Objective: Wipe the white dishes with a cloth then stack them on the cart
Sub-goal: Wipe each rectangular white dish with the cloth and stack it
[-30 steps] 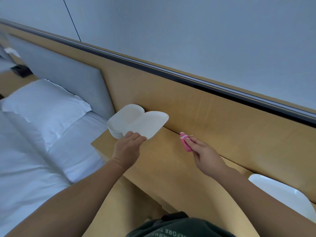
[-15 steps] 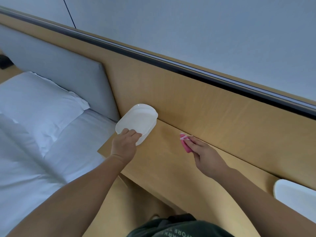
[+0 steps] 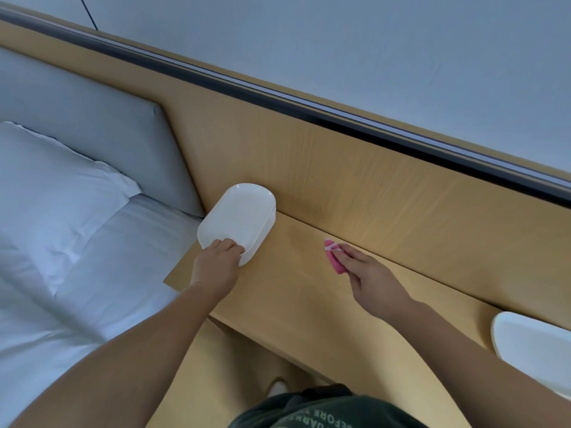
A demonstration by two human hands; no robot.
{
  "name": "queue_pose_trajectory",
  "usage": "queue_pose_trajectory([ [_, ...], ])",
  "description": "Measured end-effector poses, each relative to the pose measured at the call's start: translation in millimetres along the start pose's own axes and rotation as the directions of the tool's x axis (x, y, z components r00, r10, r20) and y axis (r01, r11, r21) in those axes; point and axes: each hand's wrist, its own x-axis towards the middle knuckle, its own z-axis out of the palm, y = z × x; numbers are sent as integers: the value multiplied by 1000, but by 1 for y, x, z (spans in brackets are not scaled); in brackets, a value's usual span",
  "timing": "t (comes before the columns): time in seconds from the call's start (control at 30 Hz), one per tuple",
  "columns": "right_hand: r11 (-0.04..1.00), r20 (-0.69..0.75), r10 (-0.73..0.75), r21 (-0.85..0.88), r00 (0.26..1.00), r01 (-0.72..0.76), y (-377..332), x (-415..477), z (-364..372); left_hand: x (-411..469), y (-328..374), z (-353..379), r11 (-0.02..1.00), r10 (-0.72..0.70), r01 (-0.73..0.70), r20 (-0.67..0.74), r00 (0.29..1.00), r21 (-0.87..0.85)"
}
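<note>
A stack of white oval dishes [image 3: 239, 216] sits at the far left end of the wooden surface [image 3: 309, 298], against the back panel. My left hand [image 3: 216, 264] rests on the near rim of the top dish, fingers curled over its edge. To the right, my right hand [image 3: 372, 278] holds a folded pink cloth [image 3: 333, 256] between thumb and fingers, just above the wood. Another white dish [image 3: 531, 347] lies at the right edge of the view, partly cut off.
A bed with white sheets and a pillow [image 3: 55, 193] lies to the left, below a grey headboard [image 3: 92, 134]. A tall wooden back panel [image 3: 370, 186] rises behind the surface. A shoe shows on the floor near my body.
My left hand has set the lifted white dish down onto the stack and still rests on its rim. My right hand with the pink cloth has stayed in place.
</note>
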Motion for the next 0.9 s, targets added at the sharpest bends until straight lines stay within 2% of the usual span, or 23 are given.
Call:
queue_pose_trajectory([
  [0.2, 999, 8, 50, -19, 999, -50, 7, -10, -5, 4, 13, 1, 999, 23, -21, -51, 998, 39],
  [0.33, 995, -10, 99, -16, 995, -100, 24, -35, -16, 13, 61, 3, 981, 188, -189, -27, 982, -35],
  [0.5, 979, -115, 198, -25, 973, -202, 54, -90, -43, 22, 151, 17, 911, 404, -398, 38, 914, -103],
  [0.7, 924, -278, 355, -37, 893, -379, 88, -184, -91, 14, 259, 39, 838, 540, -520, 124, 832, -164],
  [0.9, 854, -346, 479, -32, 807, -520, 119, -275, -120, -10, 364, 79, 798, 600, -554, 229, 767, -237],
])
